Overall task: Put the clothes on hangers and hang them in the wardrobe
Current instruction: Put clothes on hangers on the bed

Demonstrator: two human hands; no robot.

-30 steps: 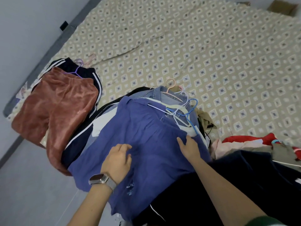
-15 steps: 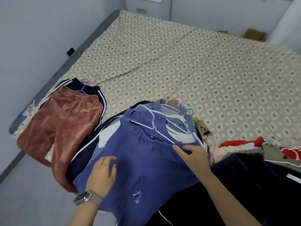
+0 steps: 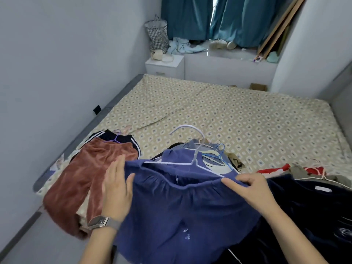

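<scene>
A blue-purple garment (image 3: 177,210) is lifted off the pile at the near edge of the bed, with a white wire hanger (image 3: 192,149) in its waistband and the hook standing up. My right hand (image 3: 249,187) pinches the right end of the waistband together with the hanger's end. My left hand (image 3: 117,189) is at the garment's left edge, fingers straight, thumb against the cloth. Under the garment lies a heap of clothes on hangers (image 3: 215,155), including blue wire ones.
Rust-red velvet trousers (image 3: 85,178) lie on dark striped trousers at the left on the patterned bed (image 3: 247,121). Dark navy clothes (image 3: 314,206) and red and olive items (image 3: 304,172) lie at the right. A white nightstand (image 3: 165,65), basket and curtains are far behind.
The garment has been raised from the pile, its hanger now upright. My left hand moved from the cloth's middle to its left edge. The view has tilted up to the window.
</scene>
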